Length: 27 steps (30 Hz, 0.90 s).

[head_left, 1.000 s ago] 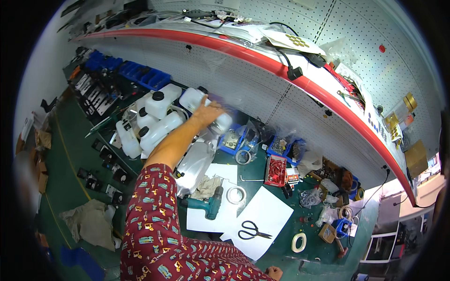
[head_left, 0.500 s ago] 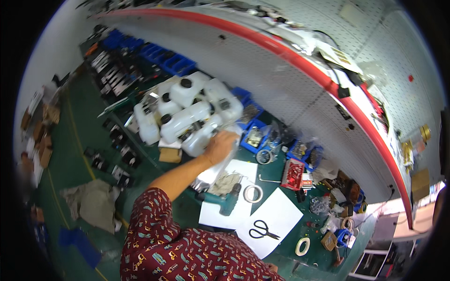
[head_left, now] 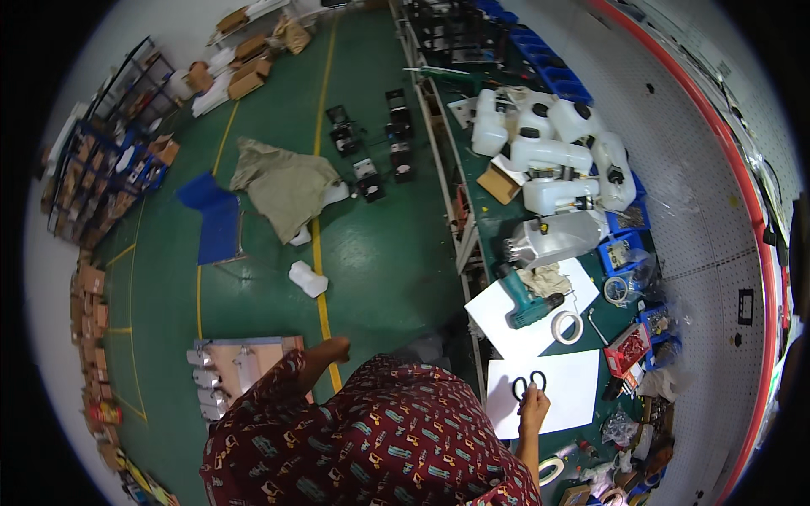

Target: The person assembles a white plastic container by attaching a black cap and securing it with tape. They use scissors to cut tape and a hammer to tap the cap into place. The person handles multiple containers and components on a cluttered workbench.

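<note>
Just left of your left hand (head_left: 336, 349), a pinkish-brown flat panel (head_left: 272, 354) carrying silvery metal parts is partly covered by your patterned maroon sleeve (head_left: 287, 381). That hand is over the green floor (head_left: 396, 304); its fingers look loosely curled, but you cannot tell how far open they are. To its right, your maroon-shirted body hides the space between your hands. Your right hand (head_left: 533, 411) pinches black-handled scissors (head_left: 538, 377) near where the loops meet, hiding the blades, above a white paper sheet (head_left: 575, 395) on the green tabletop (head_left: 492, 226); whether they are lifted is unclear. Beside your right wrist, a cream tape ring (head_left: 560, 465) is partly hidden.
</note>
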Tool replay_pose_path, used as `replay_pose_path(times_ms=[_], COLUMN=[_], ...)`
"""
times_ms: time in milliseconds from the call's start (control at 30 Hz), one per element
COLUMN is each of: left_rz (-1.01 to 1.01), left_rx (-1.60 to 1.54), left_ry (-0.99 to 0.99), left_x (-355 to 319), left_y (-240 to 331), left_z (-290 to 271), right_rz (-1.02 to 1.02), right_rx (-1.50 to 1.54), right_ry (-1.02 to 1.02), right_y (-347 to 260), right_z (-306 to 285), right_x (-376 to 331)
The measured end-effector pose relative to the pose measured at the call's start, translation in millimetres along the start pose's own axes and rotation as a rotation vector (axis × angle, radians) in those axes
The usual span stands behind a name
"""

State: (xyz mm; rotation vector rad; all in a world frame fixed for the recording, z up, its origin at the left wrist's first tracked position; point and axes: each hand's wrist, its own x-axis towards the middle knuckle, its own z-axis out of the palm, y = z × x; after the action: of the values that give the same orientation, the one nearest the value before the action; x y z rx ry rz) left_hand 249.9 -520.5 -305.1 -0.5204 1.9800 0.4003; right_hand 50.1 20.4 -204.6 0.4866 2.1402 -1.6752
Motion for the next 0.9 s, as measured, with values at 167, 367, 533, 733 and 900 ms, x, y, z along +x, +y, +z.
replay_pose_path(times_ms=[167, 367, 533, 733, 900], left_rz=[-0.056, -0.309, -0.333, -0.371, -0.544], left_rx=[-0.064, -0.578, -0.814, -0.919, -1.003], left_ry=[-0.006, 0.324, 0.417, 0.465, 0.419], left_x=[-24.5, -22.3, -14.9, -12.4, -14.6], left_y=[-80.0, -39.3, -86.2, -191.9, -299.7], left_z=[124.1, 78.3, 41.4, 38.0, 52.2], right_rz=[-0.081, -0.071, -0.049, -0.027, -0.336], right_rx=[-0.077, -0.099, -0.53, -0.967, -0.938], right_ry=[-0.095, -0.424, -0.428, -0.507, -0.726], right_y=[13.6, 0.5, 24.6, 39.0, 6.9], right_z=[54.0, 110.3, 144.0, 206.2, 283.7], right_x=[-8.7, -30.1, -22.8, -1.7, 30.5])
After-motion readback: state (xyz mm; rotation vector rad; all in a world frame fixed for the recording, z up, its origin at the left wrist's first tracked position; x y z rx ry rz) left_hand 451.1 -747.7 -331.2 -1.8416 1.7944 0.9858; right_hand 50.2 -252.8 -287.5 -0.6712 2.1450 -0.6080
